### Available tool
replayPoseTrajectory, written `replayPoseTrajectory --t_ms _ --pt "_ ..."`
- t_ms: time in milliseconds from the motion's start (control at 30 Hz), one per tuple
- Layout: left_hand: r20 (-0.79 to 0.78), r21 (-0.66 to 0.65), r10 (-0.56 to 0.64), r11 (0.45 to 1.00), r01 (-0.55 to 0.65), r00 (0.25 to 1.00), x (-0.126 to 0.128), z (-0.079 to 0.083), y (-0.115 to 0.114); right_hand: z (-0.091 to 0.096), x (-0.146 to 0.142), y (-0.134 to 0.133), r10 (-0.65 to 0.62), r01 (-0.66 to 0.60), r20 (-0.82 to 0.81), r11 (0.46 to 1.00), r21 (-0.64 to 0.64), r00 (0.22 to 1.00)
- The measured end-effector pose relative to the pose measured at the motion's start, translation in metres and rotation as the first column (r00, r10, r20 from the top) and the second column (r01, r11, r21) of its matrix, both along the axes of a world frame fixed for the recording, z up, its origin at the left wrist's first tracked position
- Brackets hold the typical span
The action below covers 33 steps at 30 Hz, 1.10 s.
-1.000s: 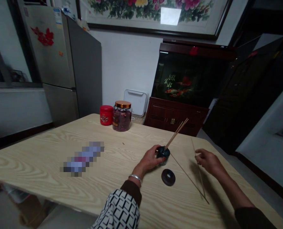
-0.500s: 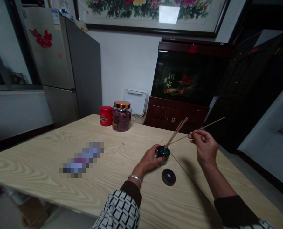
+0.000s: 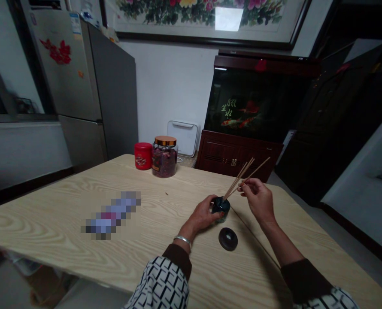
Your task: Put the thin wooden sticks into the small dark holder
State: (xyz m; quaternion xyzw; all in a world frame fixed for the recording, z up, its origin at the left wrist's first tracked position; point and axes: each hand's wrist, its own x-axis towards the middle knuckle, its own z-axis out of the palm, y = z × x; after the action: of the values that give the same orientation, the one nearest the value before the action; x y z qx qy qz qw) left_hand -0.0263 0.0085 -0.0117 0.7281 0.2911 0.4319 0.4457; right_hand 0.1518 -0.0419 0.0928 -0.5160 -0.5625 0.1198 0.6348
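My left hand (image 3: 204,213) is wrapped round a small dark green bottle (image 3: 221,207) standing on the wooden table (image 3: 81,206). Several thin reed sticks (image 3: 240,176) lean out of its neck toward the upper right. My right hand (image 3: 259,198) pinches one more thin stick (image 3: 257,169), whose lower end is at the bottle's mouth. A dark round lid (image 3: 228,238) lies on the table just in front of the bottle. Another long stick (image 3: 258,246) lies flat on the table under my right forearm.
A red tin (image 3: 143,155) and a glass jar with a copper lid (image 3: 164,156) stand at the table's far edge. A blurred flat item (image 3: 111,214) lies mid-table. A fridge (image 3: 81,81) is at the left, a fish tank (image 3: 258,103) behind.
My right hand picked a stick up from the table at the right, lifted it, and brought it left so its lower end is now at the bottle's mouth. The left hand stayed on the bottle.
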Motion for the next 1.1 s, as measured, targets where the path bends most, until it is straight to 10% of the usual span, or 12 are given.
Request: replayPoseTrajectory --t_ms 300,533,767,933,1033,1100 --pt "-0.017 0.031 0.013 0.999 -0.012 1.0 -0.001 0.001 0.0 -0.039 0.03 -0.018 0.034 0.049 0.213 0.926 -0.374 0.976" --pt "-0.011 0.033 0.018 0.999 -0.017 1.0 -0.004 0.004 -0.005 -0.062 0.059 -0.067 0.287 0.504 0.836 0.691 -0.519 0.468" --pt "0.009 0.04 0.005 0.999 -0.006 1.0 -0.001 0.004 -0.005 -0.042 0.051 -0.053 0.434 0.589 0.808 0.554 -0.588 0.398" --pt "0.0 0.047 0.003 0.999 -0.003 1.0 -0.001 0.003 -0.003 -0.052 0.078 -0.05 0.22 0.463 0.744 0.663 -0.588 0.63" --pt "-0.005 0.047 0.018 0.999 -0.018 1.0 -0.002 0.001 -0.002 -0.058 0.094 -0.049 0.026 0.211 0.362 0.772 -0.6 0.932" --pt "-0.007 0.04 0.019 0.999 -0.018 1.0 -0.002 0.001 -0.002 -0.055 0.094 -0.048 -0.061 0.055 0.007 0.841 -0.538 0.998"
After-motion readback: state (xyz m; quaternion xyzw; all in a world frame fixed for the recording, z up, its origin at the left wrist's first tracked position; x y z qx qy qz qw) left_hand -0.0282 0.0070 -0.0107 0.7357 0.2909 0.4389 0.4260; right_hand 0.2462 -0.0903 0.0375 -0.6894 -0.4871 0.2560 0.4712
